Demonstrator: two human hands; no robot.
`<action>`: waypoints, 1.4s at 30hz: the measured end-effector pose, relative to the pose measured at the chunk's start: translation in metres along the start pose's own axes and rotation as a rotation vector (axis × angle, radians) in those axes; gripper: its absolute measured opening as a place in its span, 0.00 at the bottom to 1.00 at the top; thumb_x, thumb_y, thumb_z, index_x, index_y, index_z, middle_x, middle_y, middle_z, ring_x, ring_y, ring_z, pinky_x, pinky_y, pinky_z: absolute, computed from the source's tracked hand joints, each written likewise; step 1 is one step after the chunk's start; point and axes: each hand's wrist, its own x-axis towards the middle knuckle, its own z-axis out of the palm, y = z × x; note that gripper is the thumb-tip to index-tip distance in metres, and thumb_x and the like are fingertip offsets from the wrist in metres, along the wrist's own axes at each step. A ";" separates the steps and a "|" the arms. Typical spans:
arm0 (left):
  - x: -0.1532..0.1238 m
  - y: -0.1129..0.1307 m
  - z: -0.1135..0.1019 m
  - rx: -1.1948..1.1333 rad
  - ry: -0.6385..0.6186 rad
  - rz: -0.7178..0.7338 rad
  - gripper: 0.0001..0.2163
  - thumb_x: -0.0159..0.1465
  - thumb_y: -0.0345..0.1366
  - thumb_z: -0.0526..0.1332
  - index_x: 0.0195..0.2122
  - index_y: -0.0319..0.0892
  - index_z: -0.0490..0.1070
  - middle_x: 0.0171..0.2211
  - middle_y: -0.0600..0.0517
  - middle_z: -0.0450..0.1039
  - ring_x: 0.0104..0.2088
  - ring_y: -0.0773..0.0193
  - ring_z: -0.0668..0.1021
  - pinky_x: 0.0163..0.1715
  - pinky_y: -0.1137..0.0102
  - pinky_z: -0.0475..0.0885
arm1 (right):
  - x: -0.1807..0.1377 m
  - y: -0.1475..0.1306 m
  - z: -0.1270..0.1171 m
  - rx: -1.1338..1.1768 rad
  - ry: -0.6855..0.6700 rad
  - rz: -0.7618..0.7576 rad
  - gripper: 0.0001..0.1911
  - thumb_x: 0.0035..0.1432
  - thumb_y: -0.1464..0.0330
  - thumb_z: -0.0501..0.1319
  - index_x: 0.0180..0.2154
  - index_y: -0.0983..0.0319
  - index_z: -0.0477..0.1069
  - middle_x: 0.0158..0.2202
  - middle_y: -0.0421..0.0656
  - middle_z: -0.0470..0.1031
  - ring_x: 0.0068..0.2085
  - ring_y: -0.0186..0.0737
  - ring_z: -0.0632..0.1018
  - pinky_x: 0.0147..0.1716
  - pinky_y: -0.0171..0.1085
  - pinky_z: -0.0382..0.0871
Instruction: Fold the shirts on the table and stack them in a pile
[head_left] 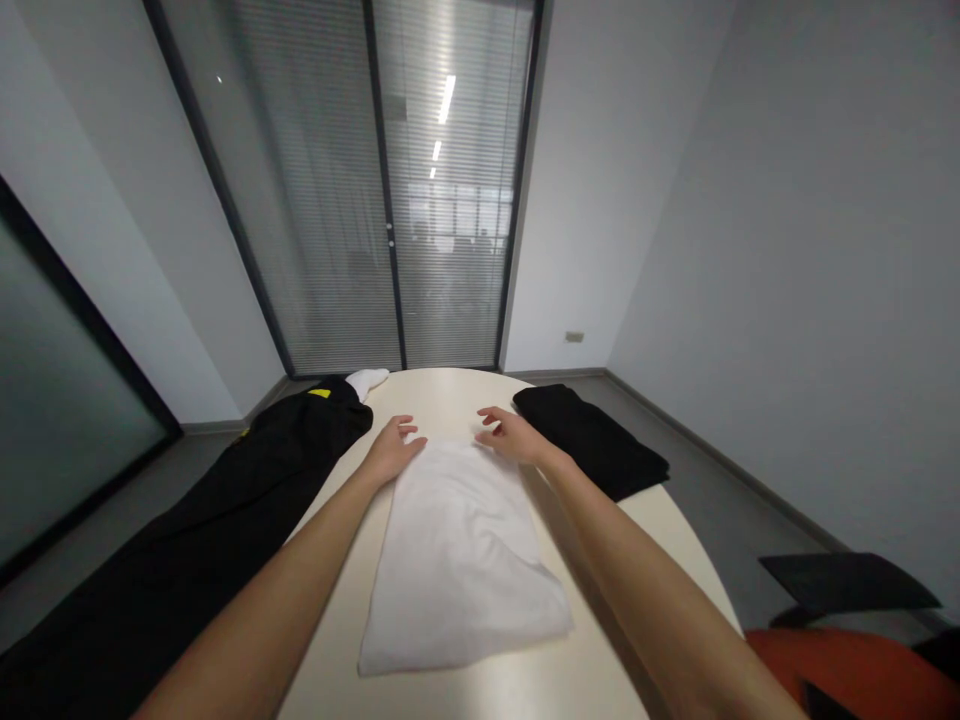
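Observation:
A folded white cloth [461, 555] lies flat on the cream oval table [442, 395], running away from me. My left hand [394, 447] rests at the cloth's far left corner, fingers spread and pointing right, holding nothing. My right hand [508, 432] hovers at the far right corner, fingers loosely curved and apart, with nothing in them. The two hands are a short gap apart over the cloth's far edge.
A long black garment [202, 540] with a yellow tag drapes over the table's left side. A white item [367, 380] lies at its far end. A folded black garment [592, 440] sits right. An orange and black chair [847, 660] stands lower right. Glass doors with blinds stand ahead.

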 end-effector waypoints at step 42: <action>-0.021 -0.039 -0.003 0.273 0.044 0.311 0.14 0.59 0.32 0.57 0.45 0.40 0.77 0.49 0.45 0.78 0.51 0.56 0.78 0.57 0.59 0.70 | -0.007 0.040 0.010 0.275 0.128 0.131 0.23 0.49 0.77 0.63 0.49 0.62 0.71 0.42 0.45 0.77 0.34 0.34 0.75 0.40 0.36 0.70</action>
